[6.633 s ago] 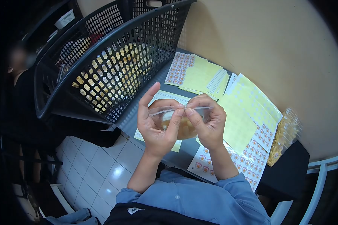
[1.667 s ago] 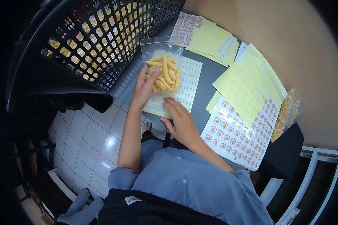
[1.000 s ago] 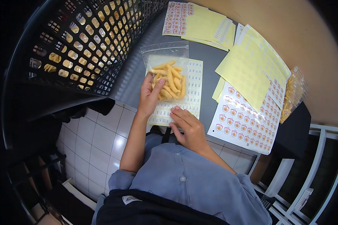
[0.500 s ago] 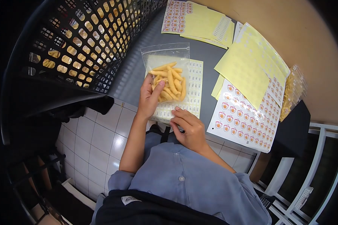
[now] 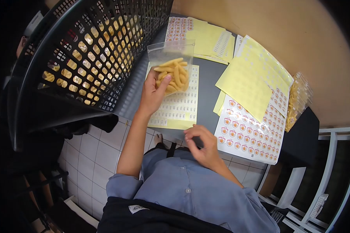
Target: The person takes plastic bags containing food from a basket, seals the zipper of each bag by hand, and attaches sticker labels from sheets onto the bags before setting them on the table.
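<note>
My left hand (image 5: 154,91) grips a clear zip bag (image 5: 171,50) by its left side, thumb across the front. Inside the bag are several pale yellow, finger-shaped snack sticks (image 5: 177,75). The bag is held over a sheet of small printed labels (image 5: 175,110), covering its upper part. Off the sheet's lower right corner, at the table's front edge, is my right hand (image 5: 204,147). Its fingers are curled, with thumb and index finger drawn together; whatever may be between the tips is too small to make out.
At the left a black perforated crate (image 5: 105,58) holds more bagged snacks. Round logo sticker sheets (image 5: 245,134) and yellow backing sheets (image 5: 245,83) lie at the right. More sheets (image 5: 206,37) lie at the back. Filled bags (image 5: 297,99) rest against the wall side.
My right hand has moved off the label sheet toward the lower right. My left hand still holds the bag, now tilted somewhat differently. The camera view has shifted slightly.
</note>
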`<state>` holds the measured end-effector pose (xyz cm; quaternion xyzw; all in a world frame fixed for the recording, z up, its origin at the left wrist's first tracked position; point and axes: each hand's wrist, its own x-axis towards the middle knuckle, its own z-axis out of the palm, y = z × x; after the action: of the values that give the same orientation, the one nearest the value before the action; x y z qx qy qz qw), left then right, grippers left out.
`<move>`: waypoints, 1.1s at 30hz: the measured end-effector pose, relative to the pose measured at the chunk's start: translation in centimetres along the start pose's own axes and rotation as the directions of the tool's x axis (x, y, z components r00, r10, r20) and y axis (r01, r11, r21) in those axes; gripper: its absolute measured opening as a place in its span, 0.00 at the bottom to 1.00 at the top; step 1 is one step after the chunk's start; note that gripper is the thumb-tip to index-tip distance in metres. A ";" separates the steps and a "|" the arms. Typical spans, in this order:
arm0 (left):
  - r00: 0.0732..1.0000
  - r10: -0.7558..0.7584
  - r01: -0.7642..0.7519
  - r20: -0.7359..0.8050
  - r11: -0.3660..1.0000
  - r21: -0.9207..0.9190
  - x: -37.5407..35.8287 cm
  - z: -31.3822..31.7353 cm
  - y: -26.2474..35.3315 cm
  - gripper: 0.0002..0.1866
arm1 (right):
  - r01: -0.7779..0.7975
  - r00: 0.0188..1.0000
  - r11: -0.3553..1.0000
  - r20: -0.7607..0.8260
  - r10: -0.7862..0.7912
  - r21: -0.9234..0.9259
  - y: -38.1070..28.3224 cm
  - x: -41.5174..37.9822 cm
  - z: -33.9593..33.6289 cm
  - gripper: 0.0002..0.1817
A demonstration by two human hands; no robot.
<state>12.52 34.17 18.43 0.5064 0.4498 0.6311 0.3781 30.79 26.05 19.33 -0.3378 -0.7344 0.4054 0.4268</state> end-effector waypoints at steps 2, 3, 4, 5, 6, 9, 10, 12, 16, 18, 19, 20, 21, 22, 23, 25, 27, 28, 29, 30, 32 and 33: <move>1.000 0.010 -0.009 0.017 0.998 -0.056 0.0 0.9 1.2 0.14 | -0.006 0.996 1.000 -0.088 0.005 -0.014 -0.5 0.9 -1.3 0.05; 1.000 0.015 -0.014 0.022 0.998 -0.056 -0.2 1.3 1.7 0.14 | -0.020 0.986 0.999 -0.169 0.016 -0.027 -0.8 1.5 -2.1 0.05; 0.995 -0.056 0.061 0.087 0.997 -0.057 -0.6 1.7 2.1 0.15 | -0.018 0.984 0.999 -0.175 0.013 -0.029 -1.2 2.2 -3.0 0.05; 0.980 -0.127 0.136 0.154 0.989 -0.054 -1.1 2.1 2.5 0.17 | -0.003 0.978 0.998 -0.210 -0.009 -0.060 -1.5 3.0 -3.9 0.05; 0.960 -0.212 0.225 0.184 0.973 -0.051 -1.6 2.6 2.8 0.19 | 0.009 0.969 0.996 -0.245 -0.031 -0.091 -1.9 3.8 -4.6 0.05; 0.964 -0.110 0.121 0.244 0.992 -0.032 -2.6 4.2 3.3 0.21 | 0.082 0.974 0.978 -0.193 -0.119 -0.189 -2.1 6.1 -6.4 0.09; 0.942 -0.166 0.196 0.291 0.977 -0.080 -3.0 4.7 3.9 0.25 | 0.079 0.972 0.978 -0.203 -0.119 -0.193 -2.4 6.6 -6.6 0.09; 0.937 -0.154 0.173 0.314 0.984 -0.034 -3.4 5.3 4.7 0.27 | 0.005 0.974 0.997 -0.225 -0.022 -0.076 -3.3 7.6 -6.4 0.18; 0.944 -0.037 0.022 0.329 0.999 0.050 -3.8 5.8 5.1 0.31 | 0.006 0.986 0.991 -0.164 -0.028 -0.131 -4.1 8.7 -6.8 0.29; 0.944 0.022 -0.057 0.329 0.994 0.098 -3.7 5.9 5.3 0.31 | 0.014 0.989 0.991 -0.143 -0.033 -0.129 -4.5 8.9 -7.1 0.29; 0.935 0.010 -0.045 0.354 0.995 0.089 -3.7 5.9 5.6 0.31 | 0.018 0.993 0.992 -0.117 -0.033 -0.125 -4.6 9.0 -7.1 0.29; 0.925 -0.002 -0.031 0.379 0.996 0.081 -3.7 5.9 5.7 0.31 | 0.021 0.992 0.992 -0.118 -0.036 -0.125 -4.6 9.0 -7.2 0.29; 0.925 0.001 -0.035 0.379 0.996 0.082 -3.8 5.9 5.8 0.31 | 0.019 0.994 0.990 -0.108 -0.034 -0.139 -4.6 9.1 -7.3 0.29; 0.925 0.009 -0.043 0.380 0.996 0.082 -3.8 5.9 5.9 0.31 | 0.016 0.995 0.988 -0.099 -0.032 -0.155 -4.6 9.2 -7.4 0.29; 0.925 0.017 -0.052 0.381 0.995 0.083 -3.9 6.0 5.9 0.31 | 0.019 0.994 0.988 -0.101 -0.035 -0.156 -4.7 9.2 -7.4 0.29; 0.925 -0.002 -0.026 0.380 0.997 0.068 -4.0 6.1 6.5 0.31 | 0.034 0.996 0.986 -0.076 -0.048 -0.165 -5.0 9.2 -7.5 0.29; 0.924 -0.020 -0.001 0.382 0.999 0.053 -4.1 6.2 6.7 0.31 | 0.039 0.996 0.986 -0.071 -0.051 -0.162 -5.2 9.2 -7.4 0.29; 0.926 -0.005 -0.017 0.379 0.998 0.055 -4.1 6.2 6.6 0.31 | 0.042 0.997 0.987 -0.062 -0.052 -0.158 -5.3 9.2 -7.4 0.28; 0.927 0.010 -0.034 0.375 0.998 0.057 -4.1 6.2 6.5 0.31 | 0.046 0.996 0.986 -0.064 -0.057 -0.160 -5.4 9.2 -7.4 0.28; 0.926 0.015 -0.039 0.376 0.998 0.056 -4.1 6.1 6.5 0.31 | 0.046 0.996 0.983 -0.064 -0.058 -0.178 -5.5 9.2 -7.3 0.28; 0.918 0.038 -0.072 0.395 0.995 0.071 -4.1 6.1 6.4 0.31 | 0.049 0.996 0.979 -0.064 -0.063 -0.198 -5.6 9.1 -7.2 0.28; 0.917 0.043 -0.077 0.395 0.995 0.070 -4.1 6.0 6.5 0.31 | 0.046 0.996 0.978 -0.070 -0.061 -0.206 -5.6 9.1 -7.1 0.29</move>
<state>19.12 29.43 23.83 0.6518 0.3751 0.5083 0.4196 32.64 33.42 29.67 -0.3750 -0.7642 0.3032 0.4282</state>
